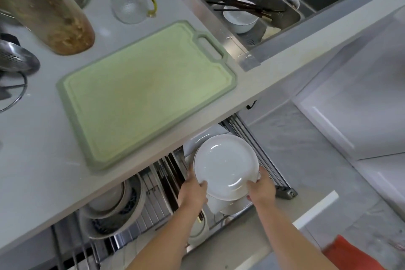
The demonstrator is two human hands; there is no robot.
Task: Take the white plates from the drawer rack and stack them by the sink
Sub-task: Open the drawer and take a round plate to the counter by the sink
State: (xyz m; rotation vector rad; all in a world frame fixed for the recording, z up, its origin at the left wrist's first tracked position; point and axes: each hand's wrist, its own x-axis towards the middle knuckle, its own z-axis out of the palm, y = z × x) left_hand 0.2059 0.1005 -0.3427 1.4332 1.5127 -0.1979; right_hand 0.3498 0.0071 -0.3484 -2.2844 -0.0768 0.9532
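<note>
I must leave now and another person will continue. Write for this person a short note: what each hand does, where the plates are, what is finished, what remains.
Left hand: grip on the left rim of the white plates.
Right hand: grip on the right rim of the same plates.
The plates are a small stack, how many I cannot tell, held over the open drawer rack, below the counter edge.
Done: the plates are gripped at the rack.
Left: no plates lie on the counter by the sink yet. Carry these up and set them there, then check the rack for more; other white dishes show under the stack.
</note>
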